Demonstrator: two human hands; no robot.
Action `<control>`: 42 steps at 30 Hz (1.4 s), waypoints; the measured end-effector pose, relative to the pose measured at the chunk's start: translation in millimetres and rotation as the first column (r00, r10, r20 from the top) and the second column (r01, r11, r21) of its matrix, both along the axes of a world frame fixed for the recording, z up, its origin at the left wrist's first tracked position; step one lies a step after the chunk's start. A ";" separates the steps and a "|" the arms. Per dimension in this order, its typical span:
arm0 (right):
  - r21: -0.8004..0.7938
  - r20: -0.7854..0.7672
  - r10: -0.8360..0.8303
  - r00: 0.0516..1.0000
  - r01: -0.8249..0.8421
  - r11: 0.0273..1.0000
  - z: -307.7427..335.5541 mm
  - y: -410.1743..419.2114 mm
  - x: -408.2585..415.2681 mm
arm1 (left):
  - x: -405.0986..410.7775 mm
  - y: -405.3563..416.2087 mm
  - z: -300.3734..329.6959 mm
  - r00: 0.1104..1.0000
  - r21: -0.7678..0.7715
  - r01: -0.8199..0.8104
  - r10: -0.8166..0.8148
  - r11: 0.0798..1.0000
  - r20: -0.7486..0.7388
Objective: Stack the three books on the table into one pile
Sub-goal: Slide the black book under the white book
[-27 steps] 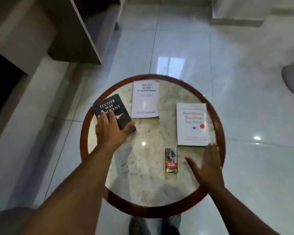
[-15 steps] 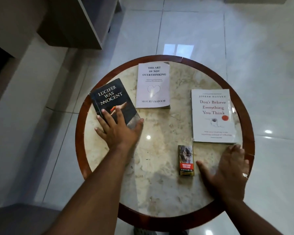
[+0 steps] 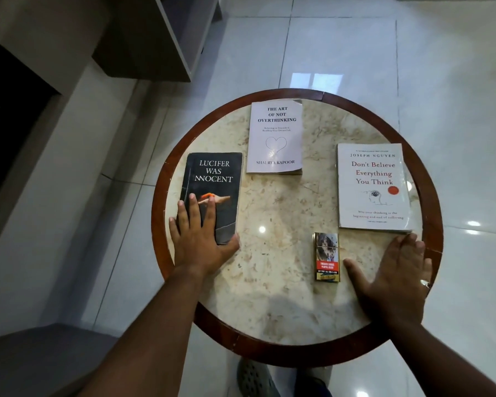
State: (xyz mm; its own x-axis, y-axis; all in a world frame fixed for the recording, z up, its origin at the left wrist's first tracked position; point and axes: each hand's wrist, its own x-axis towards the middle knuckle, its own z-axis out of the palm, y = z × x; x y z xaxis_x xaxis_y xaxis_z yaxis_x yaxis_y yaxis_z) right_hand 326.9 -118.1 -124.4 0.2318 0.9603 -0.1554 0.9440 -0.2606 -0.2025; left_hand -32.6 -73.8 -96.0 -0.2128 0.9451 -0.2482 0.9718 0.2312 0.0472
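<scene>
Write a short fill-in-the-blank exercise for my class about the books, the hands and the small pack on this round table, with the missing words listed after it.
1. The left hand lies flat on the near end of the ____ book.
2. The books on the table number ____, and none lies on another.
3. The small pack lies just left of the ____ hand.
4. The cover with a drawn ____ belongs to the middle book.

Missing words: black; three; right; heart

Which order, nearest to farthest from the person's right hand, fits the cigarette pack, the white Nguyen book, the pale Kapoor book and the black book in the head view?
From the right hand:
1. and 2. Cigarette pack, beside the thumb, and white Nguyen book, just past the fingertips: too close to call.
3. Pale Kapoor book, far centre.
4. Black book, far left, under the left hand.
</scene>
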 end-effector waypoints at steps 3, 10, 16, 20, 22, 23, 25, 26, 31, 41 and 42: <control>0.005 -0.009 0.002 1.000 -0.002 1.000 -0.2 -1.7 0.1 | 1.9 -1.3 -0.2 1.000 -0.007 -0.021 0.021 1.000 -0.011; 0.005 -0.020 -0.004 1.000 0.005 1.000 3.4 -0.8 -0.9 | 12.8 1.0 0.9 0.997 -0.013 -0.076 0.076 0.997 -0.021; 0.012 -0.037 -0.015 0.999 0.016 1.000 2.3 -0.9 -1.1 | 43.7 45.2 11.5 0.998 0.038 -0.057 0.056 0.998 0.024; 0.038 -0.025 -0.025 0.999 0.026 0.999 -2.5 -1.4 0.3 | 97.4 138.3 20.9 0.983 0.046 -0.018 0.010 0.999 0.183; 0.042 -0.021 -0.032 0.999 0.033 0.999 -4.5 -1.5 0.8 | 115.3 169.6 22.2 0.981 -0.007 -0.043 0.043 0.999 0.190; 0.043 -0.021 -0.037 0.999 0.038 0.998 -5.2 -1.5 0.6 | 120.1 179.3 21.3 0.976 -0.053 -0.085 0.094 0.995 0.195; 0.035 -0.014 -0.037 0.999 0.038 0.999 -3.7 -2.0 0.2 | 126.8 189.2 17.5 0.960 -0.167 -0.176 0.206 0.970 0.188; 0.028 -0.012 -0.035 0.999 0.035 0.999 -1.8 -0.7 -1.6 | 128.6 191.8 17.2 0.958 -0.194 -0.204 0.236 0.960 0.164; -0.026 -0.008 -0.020 1.000 0.020 0.999 3.3 1.2 -1.8 | 148.5 196.6 26.3 0.970 -0.098 -0.216 0.225 0.971 0.090; -0.018 -0.016 -0.080 0.997 0.080 0.997 2.6 0.1 -2.6 | 138.0 178.5 56.2 0.974 -0.023 -0.173 0.175 0.985 0.147; -0.025 -0.020 -0.088 0.996 0.087 0.996 2.5 -0.4 -2.8 | 126.5 170.9 61.6 0.969 -0.007 -0.182 0.180 0.983 0.169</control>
